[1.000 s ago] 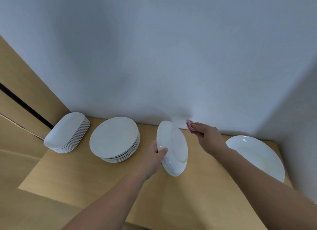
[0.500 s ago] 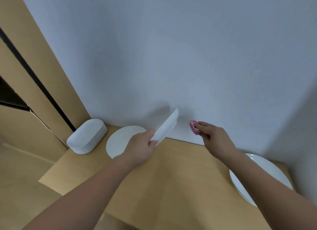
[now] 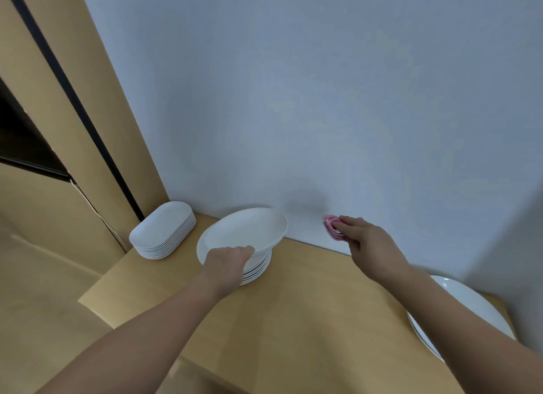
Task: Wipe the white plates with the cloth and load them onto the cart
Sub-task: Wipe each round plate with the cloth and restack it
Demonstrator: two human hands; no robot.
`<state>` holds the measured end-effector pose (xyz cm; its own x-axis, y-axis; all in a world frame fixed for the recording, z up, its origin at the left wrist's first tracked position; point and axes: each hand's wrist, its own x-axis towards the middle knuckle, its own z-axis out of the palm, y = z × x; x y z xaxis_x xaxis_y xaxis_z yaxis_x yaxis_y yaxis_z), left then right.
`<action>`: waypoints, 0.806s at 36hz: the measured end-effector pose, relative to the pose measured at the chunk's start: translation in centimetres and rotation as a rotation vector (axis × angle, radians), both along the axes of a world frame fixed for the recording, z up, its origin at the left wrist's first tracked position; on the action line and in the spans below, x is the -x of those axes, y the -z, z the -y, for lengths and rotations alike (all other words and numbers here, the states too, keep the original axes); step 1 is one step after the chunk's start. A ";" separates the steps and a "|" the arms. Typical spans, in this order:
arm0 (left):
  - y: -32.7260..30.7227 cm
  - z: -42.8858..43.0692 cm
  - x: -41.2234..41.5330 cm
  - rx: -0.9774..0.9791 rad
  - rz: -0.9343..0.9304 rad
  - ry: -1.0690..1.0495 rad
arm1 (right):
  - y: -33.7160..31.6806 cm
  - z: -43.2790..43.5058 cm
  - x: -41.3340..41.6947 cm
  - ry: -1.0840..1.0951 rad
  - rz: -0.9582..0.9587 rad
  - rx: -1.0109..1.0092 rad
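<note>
Plate lifted, no loading to be seen yet.
Your left grip clamps the near rim of a plate over the stack at the counter's back edge; your right grip pinches the cloth, apart from it. The cart is out of view.

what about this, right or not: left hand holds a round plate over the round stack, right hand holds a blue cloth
No: the cloth in the right hand is pink, per the head view. The left hand does hold a round plate over the round stack.
</note>
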<state>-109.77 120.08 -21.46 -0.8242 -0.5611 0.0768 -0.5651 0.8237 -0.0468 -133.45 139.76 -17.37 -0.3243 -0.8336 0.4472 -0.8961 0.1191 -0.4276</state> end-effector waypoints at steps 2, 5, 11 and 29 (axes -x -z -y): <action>0.5 0.5 -0.2 -0.023 0.018 -0.006 | 0.0 0.2 -0.4 0.003 -0.002 -0.006; 1.4 1.3 -0.3 -0.052 0.051 -0.027 | 0.2 0.7 -0.8 0.009 0.009 -0.026; 3.3 2.8 -0.9 -0.081 0.109 -0.052 | 0.9 1.6 -1.3 0.027 0.025 -0.056; 6.7 4.9 -1.0 -0.106 0.204 -0.003 | 2.6 2.0 -2.6 0.066 -0.047 -0.072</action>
<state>-108.72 115.14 -28.20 -0.8152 -0.5592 -0.1507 -0.5549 0.8287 -0.0736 -130.90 137.80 -20.00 -0.3598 -0.8416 0.4028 -0.9042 0.2081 -0.3730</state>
